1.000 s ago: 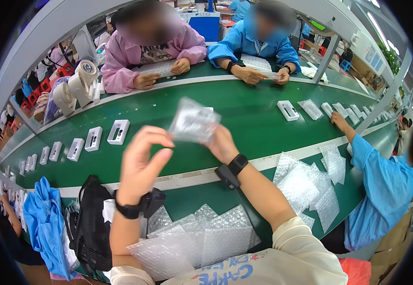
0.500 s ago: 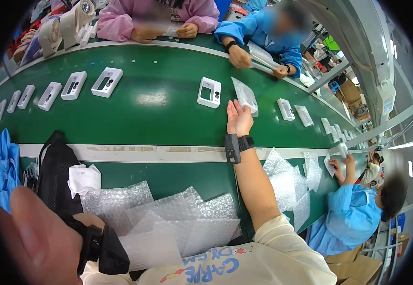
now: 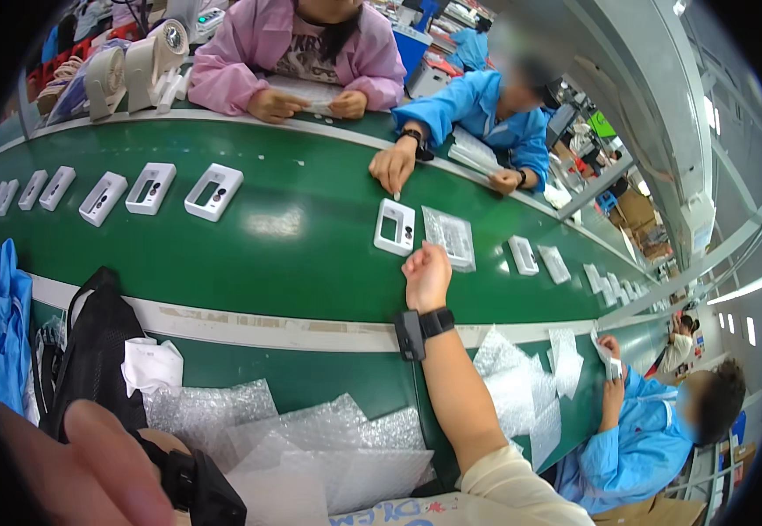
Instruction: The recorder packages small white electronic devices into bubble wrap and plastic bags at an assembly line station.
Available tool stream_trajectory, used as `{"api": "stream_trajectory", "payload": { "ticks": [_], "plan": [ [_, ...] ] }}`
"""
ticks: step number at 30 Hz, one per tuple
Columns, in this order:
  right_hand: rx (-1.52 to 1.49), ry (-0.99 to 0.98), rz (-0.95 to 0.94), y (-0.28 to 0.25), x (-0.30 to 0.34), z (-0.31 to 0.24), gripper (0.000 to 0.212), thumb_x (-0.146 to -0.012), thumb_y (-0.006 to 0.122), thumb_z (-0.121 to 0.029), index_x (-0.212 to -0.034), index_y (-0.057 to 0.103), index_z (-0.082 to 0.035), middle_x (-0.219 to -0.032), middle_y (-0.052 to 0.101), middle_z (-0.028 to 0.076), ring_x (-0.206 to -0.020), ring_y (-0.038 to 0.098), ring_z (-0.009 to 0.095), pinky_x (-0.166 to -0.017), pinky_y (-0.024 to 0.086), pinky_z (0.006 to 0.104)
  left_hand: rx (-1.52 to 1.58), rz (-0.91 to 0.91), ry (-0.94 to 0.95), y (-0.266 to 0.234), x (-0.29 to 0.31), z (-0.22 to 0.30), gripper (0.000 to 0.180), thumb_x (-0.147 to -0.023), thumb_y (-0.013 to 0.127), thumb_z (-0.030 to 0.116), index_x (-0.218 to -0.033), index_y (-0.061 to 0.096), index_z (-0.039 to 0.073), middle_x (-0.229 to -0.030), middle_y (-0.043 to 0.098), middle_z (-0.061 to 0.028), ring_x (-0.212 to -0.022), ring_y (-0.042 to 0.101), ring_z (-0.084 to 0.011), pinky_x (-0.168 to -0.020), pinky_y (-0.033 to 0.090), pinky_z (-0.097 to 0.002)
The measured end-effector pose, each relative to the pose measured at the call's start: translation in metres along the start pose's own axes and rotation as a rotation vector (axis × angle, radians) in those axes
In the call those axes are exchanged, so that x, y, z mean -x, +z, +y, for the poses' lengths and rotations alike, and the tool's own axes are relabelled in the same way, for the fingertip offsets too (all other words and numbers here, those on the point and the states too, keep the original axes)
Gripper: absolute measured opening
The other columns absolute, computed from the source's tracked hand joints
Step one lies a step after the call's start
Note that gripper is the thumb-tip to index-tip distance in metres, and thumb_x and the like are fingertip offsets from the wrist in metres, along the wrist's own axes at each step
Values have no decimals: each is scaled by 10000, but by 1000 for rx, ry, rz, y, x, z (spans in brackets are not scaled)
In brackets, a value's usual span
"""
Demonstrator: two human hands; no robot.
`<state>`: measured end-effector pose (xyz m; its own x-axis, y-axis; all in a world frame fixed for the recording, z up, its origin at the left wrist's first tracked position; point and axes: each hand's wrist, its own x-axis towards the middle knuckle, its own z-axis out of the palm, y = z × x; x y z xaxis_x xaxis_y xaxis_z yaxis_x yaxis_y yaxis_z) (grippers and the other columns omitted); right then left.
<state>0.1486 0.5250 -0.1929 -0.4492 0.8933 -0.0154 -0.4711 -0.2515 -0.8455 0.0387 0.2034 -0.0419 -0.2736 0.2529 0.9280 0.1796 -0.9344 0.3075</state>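
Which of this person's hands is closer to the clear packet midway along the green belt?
Right. The right hand is by the near edge of the clear packet; contact is unclear. The left hand is far back, at the picture's lower left.

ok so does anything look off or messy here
Nothing looks spilled or plainly damaged. The near worktop is untidy, though: bubble-wrap pieces overlap at uneven angles, and a crumpled white cloth sits beside the black bag, odd next to packing material. Nothing seems wrong with the wrapped piece by the right hand.
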Motion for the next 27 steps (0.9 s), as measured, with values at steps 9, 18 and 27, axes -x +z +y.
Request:
{"api": "stream_trajectory", "payload": {
  "ticks": [9, 18, 27],
  "plan": [
    [-194, 161, -226, 4, 12, 7, 139, -822, 487, -150, -697, 444, -107, -557, 419, 24, -510, 404, 158, -483, 314, 280, -104, -16, 163, -23, -5, 10, 418, -815, 542, 410, -1116, 437, 140, -986, 491, -36, -935, 419, -216, -808, 308, -418],
    [-154, 174, -312, 11, 13, 9, 102, -845, 463, -139, -758, 448, -88, -592, 439, 46, -530, 440, 180, -517, 353, 299, -45, 16, 225, -26, -3, 5, 424, -820, 530, 413, -1136, 425, 150, -1010, 485, -43, -962, 404, -214, -824, 289, -430],
    [-101, 179, -282, 17, 11, 8, 115, -838, 466, -156, -744, 440, -94, -609, 442, 42, -552, 433, 177, -536, 345, 295, 140, 13, 119, -14, 0, -20, 430, -826, 518, 415, -1155, 412, 160, -1035, 478, -51, -990, 390, -212, -841, 270, -442]
  ]
}}
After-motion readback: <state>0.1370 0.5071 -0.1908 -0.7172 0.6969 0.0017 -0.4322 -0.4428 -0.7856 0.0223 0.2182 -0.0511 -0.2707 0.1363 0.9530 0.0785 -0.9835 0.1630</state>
